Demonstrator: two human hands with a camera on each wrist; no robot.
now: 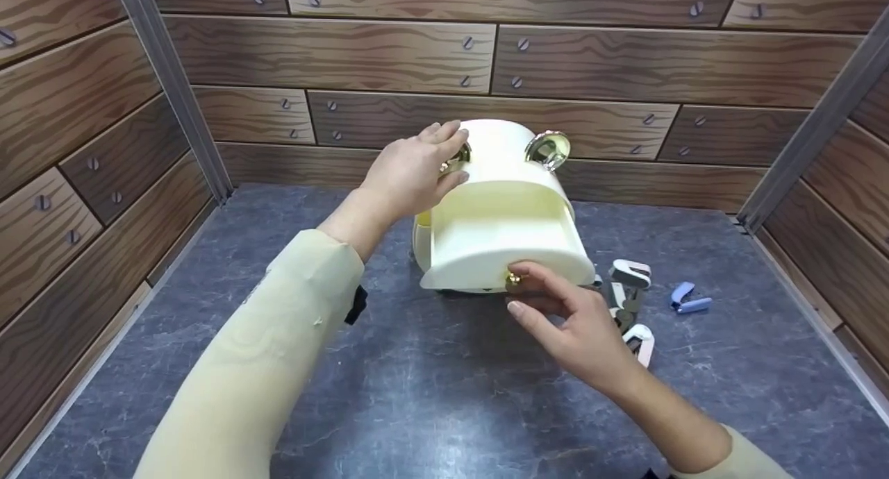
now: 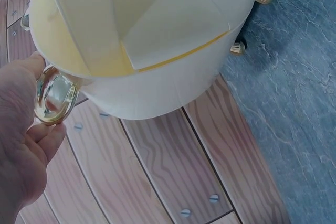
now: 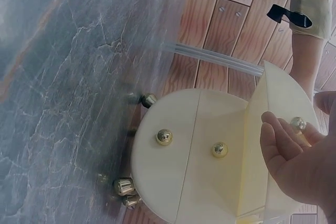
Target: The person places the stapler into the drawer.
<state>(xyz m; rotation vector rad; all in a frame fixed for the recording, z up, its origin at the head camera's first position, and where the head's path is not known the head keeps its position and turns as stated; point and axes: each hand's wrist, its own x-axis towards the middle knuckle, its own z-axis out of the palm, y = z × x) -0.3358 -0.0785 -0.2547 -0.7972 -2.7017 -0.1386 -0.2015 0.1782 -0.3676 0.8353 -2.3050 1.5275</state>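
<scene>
- A cream cabinet (image 1: 496,149) with rounded top stands on the dark marbled bench (image 1: 389,396), in the centre of the frame, a little toward the top.
- Its upper drawer (image 1: 472,271) is out toward the person, and I can look inside it.
- The left hand (image 1: 413,166), left of the cabinet's top, holds the left gold ear (image 2: 55,95) between thumb and fingers.
- The right hand (image 1: 576,326), right of the centre, is at the gold knob (image 1: 514,279) of this drawer; the fingers are loosely bent, the index fingertip is at the knob, and the thumb is apart from it.
- The right gold ear (image 1: 564,146) is at the upper right of the cabinet.
- In the right wrist view, two more knobs (image 3: 164,137) are on the lower fronts, and gold feet (image 3: 124,186) show at the lower left.
- Right of the cabinet lie some pale stapler-like objects (image 1: 630,274), partly hidden by the right hand, and near them a small blue one (image 1: 690,307).
- Wood-patterned walls (image 1: 389,52) stand behind and on both sides.
</scene>
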